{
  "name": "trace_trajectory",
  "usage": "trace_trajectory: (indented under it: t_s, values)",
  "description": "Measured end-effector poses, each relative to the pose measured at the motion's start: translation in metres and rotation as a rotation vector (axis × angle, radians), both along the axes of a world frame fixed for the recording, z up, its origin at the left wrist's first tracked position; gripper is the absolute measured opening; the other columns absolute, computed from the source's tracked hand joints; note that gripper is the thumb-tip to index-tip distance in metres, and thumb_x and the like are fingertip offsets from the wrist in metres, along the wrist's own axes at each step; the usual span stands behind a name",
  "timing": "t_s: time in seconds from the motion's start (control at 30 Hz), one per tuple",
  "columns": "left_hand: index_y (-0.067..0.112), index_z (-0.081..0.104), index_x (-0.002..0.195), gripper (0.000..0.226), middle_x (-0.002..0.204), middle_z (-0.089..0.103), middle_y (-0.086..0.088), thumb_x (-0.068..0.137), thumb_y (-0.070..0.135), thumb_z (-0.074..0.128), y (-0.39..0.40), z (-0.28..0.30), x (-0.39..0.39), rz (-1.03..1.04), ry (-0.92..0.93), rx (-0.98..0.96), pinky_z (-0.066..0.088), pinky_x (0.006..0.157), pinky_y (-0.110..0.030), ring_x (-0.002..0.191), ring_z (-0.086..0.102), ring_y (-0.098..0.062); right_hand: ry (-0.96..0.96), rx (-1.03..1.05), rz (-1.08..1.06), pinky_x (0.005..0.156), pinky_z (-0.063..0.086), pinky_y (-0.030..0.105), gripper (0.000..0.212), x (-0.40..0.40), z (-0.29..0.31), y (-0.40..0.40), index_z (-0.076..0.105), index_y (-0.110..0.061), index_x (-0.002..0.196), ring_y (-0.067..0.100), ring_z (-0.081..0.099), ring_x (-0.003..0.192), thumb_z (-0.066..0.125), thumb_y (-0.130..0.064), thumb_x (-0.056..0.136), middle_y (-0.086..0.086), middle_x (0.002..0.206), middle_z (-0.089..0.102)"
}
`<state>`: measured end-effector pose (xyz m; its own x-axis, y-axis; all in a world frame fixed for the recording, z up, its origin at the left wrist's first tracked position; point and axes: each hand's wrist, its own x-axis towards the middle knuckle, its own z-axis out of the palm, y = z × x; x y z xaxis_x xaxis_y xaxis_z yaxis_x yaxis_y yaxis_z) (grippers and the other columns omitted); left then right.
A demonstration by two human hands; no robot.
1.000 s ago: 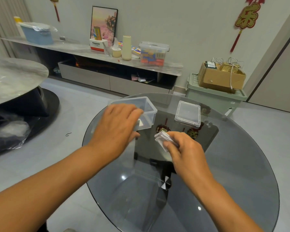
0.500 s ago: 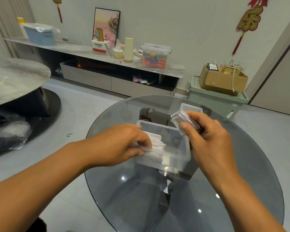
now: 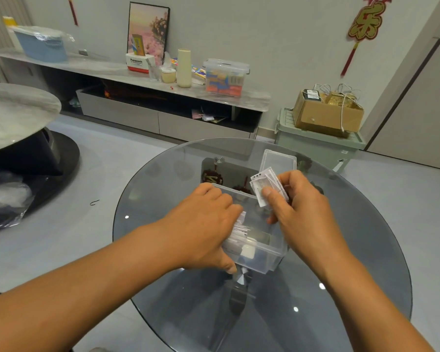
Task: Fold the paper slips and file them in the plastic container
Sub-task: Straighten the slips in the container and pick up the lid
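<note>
A clear plastic container (image 3: 261,257) stands on the round glass table (image 3: 366,250), near its middle. My left hand (image 3: 203,224) grips the container's left side, with the thumb under its near corner and the fingers against a row of folded white paper slips (image 3: 236,233) standing inside. My right hand (image 3: 300,201) hovers over the container's far right corner, pinching a small stack of folded paper slips (image 3: 263,185) between thumb and fingers. The container's clear lid (image 3: 280,160) lies flat on the table just beyond my right hand.
A second round table (image 3: 15,110) stands at the left. A long low cabinet (image 3: 137,115) with boxes and bottles runs along the far wall. A green bin (image 3: 315,146) with a cardboard box on top sits behind the glass table.
The container was drawn nearer to me by my left hand, which now holds its left side. My right hand lifted its folded slips up over the container's far right corner.
</note>
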<state>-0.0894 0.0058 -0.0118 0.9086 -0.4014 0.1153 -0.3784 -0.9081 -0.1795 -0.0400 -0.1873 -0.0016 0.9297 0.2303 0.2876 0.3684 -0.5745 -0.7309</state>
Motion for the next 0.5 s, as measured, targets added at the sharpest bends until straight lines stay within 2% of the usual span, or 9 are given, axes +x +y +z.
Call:
trace_trajectory:
  t_s: [0.1, 0.23, 0.37, 0.5]
  values:
    - [0.025, 0.055, 0.135, 0.086, 0.125, 0.046, 0.004, 0.074, 0.086, 0.053, -0.0024, 0.0004, 0.0032, 0.009, 0.025, 0.003, 0.025, 0.112, -0.036, 0.121, 0.038, -0.020, -0.008, -0.049, 0.008, 0.072, 0.060, 0.044, 0.005, -0.0010, 0.0008, -0.0008, 0.064, -0.035, 0.098, 0.005, 0.070, 0.068, 0.067, -0.039, 0.097, -0.013, 0.077, 0.072]
    - [0.027, 0.056, 0.134, 0.079, 0.133, 0.046, 0.004, 0.078, 0.082, 0.053, -0.0022, 0.0016, 0.0027, 0.006, 0.048, 0.017, 0.024, 0.116, -0.037, 0.127, 0.038, -0.019, -0.074, -0.161, -0.011, 0.071, 0.060, 0.043, 0.009, -0.0010, -0.0009, 0.0015, 0.067, -0.035, 0.102, 0.008, 0.068, 0.072, 0.069, -0.041, 0.095, -0.017, 0.080, 0.070]
    - [0.030, 0.054, 0.126, 0.065, 0.117, 0.064, 0.008, 0.081, 0.077, 0.054, -0.0022, 0.0029, 0.0045, 0.013, 0.093, 0.062, 0.020, 0.119, -0.039, 0.114, 0.053, -0.018, -0.211, -0.281, 0.016, 0.064, 0.058, 0.039, 0.008, -0.0040, -0.0013, 0.0025, 0.070, -0.032, 0.100, 0.011, 0.064, 0.068, 0.067, -0.039, 0.097, -0.014, 0.077, 0.069]
    - [0.032, 0.045, 0.122, 0.057, 0.103, 0.068, 0.008, 0.082, 0.067, 0.066, 0.0010, 0.0013, 0.0068, -0.001, 0.163, -0.008, 0.011, 0.122, -0.036, 0.108, 0.060, -0.016, -0.376, -0.512, 0.060, 0.059, 0.052, 0.036, 0.017, -0.0043, 0.0010, 0.0063, 0.069, -0.026, 0.086, 0.017, 0.058, 0.065, 0.064, -0.038, 0.098, -0.008, 0.073, 0.060]
